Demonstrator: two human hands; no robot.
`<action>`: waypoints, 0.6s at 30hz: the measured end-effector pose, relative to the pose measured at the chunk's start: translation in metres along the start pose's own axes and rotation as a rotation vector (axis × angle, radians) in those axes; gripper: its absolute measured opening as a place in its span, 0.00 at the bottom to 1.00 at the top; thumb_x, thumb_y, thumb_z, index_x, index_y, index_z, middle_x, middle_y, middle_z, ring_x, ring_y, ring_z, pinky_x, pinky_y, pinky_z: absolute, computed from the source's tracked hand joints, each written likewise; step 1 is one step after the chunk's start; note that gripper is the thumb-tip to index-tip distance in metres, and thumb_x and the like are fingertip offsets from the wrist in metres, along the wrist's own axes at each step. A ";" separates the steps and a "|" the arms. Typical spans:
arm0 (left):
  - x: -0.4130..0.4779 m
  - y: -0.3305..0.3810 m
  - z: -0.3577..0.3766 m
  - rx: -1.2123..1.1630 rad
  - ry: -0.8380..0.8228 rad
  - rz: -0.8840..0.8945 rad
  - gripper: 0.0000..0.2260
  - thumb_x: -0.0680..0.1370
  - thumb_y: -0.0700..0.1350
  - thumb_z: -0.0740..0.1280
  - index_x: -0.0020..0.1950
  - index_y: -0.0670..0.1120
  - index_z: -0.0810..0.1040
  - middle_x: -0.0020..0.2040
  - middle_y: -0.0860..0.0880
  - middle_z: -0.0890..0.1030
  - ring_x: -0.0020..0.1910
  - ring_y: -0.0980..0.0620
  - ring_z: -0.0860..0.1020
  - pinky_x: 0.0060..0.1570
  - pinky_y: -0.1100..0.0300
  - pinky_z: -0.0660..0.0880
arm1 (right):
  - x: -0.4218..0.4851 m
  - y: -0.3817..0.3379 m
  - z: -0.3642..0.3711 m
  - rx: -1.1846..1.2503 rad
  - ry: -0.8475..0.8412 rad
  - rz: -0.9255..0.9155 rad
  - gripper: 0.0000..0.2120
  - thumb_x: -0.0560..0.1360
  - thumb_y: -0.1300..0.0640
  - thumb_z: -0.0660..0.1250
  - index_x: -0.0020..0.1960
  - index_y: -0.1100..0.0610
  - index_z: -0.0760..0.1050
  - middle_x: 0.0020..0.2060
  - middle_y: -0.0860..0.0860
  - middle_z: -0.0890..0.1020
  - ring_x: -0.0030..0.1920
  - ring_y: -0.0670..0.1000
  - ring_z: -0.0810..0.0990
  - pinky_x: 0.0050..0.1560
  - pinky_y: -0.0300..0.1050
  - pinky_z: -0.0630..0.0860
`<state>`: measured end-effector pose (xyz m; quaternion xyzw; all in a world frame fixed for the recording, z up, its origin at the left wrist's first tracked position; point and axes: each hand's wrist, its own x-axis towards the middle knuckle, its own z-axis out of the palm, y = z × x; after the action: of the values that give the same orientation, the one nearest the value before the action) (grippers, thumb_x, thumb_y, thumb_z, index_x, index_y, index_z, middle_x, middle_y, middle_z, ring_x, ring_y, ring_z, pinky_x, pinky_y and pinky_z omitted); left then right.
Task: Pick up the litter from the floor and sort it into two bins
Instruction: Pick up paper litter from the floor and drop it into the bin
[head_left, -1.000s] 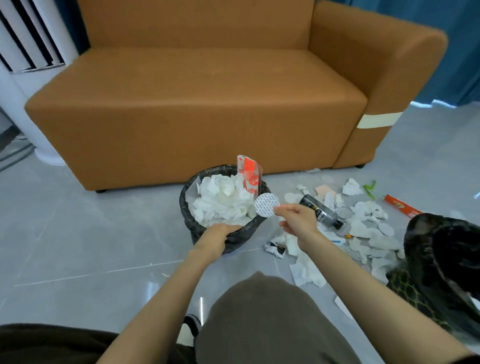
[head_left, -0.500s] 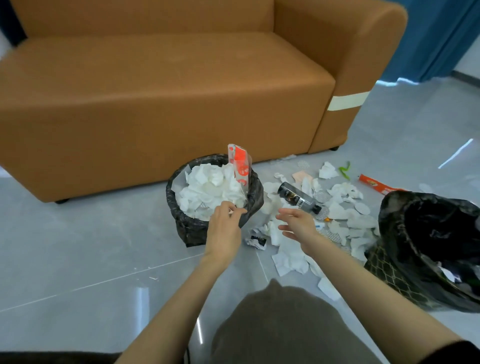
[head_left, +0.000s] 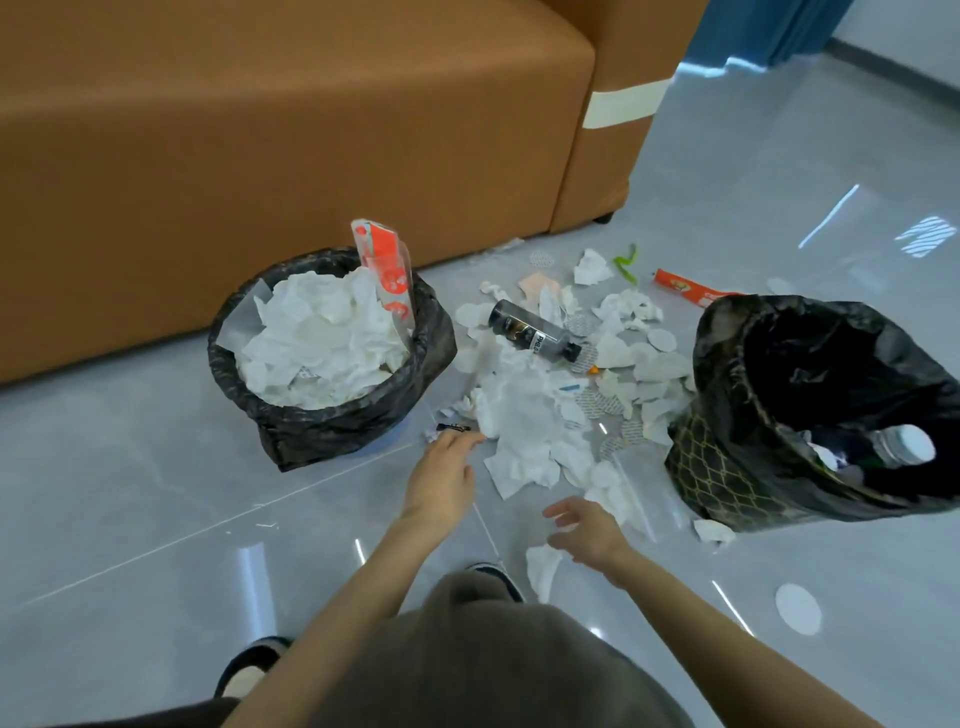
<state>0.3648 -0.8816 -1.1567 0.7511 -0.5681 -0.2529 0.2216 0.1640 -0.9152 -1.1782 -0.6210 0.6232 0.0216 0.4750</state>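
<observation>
Left hand low over the floor, fingers stretched toward a small dark scrap at the near-left fringe of the litter pile; fingertips at or just short of it, contact unclear, nothing gripped. Right hand near the pile's near edge, fingers spread and loose, palm empty, hovering beside a clear plastic bag.

Left bin, black liner, heaped with white tissue; red-and-white carton upright at its far-right rim. Right bin, patterned wall, black liner, cut off by right frame edge; clear bottle partly visible inside, rest of contents too dark to read.

Between bins: tissues, paper discs, dark bottle on its side. Orange tube behind right bin, partly hidden. Green item near sofa, blurred. Lone white disc on floor, near right.
</observation>
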 end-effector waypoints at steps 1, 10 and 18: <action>0.001 0.000 0.005 -0.029 -0.014 -0.016 0.20 0.77 0.34 0.60 0.68 0.49 0.71 0.64 0.49 0.71 0.61 0.48 0.72 0.60 0.56 0.71 | 0.001 0.007 0.005 -0.064 0.000 -0.017 0.16 0.72 0.62 0.70 0.58 0.53 0.76 0.54 0.53 0.76 0.53 0.49 0.75 0.49 0.40 0.75; 0.019 0.000 0.034 -0.251 -0.034 -0.152 0.19 0.77 0.34 0.59 0.66 0.48 0.72 0.60 0.49 0.73 0.48 0.55 0.72 0.50 0.65 0.69 | 0.011 0.042 0.042 -0.284 -0.015 -0.147 0.22 0.70 0.61 0.71 0.62 0.53 0.73 0.53 0.48 0.63 0.48 0.49 0.71 0.50 0.30 0.66; 0.033 -0.011 0.044 -0.386 0.002 -0.277 0.19 0.76 0.33 0.59 0.64 0.47 0.73 0.59 0.48 0.76 0.45 0.54 0.73 0.47 0.64 0.69 | 0.026 0.048 0.044 -0.237 0.120 -0.114 0.07 0.74 0.59 0.66 0.51 0.57 0.78 0.44 0.48 0.75 0.43 0.47 0.74 0.39 0.34 0.65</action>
<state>0.3520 -0.9130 -1.2019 0.7658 -0.4003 -0.3842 0.3250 0.1564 -0.8963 -1.2454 -0.7073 0.6073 0.0310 0.3605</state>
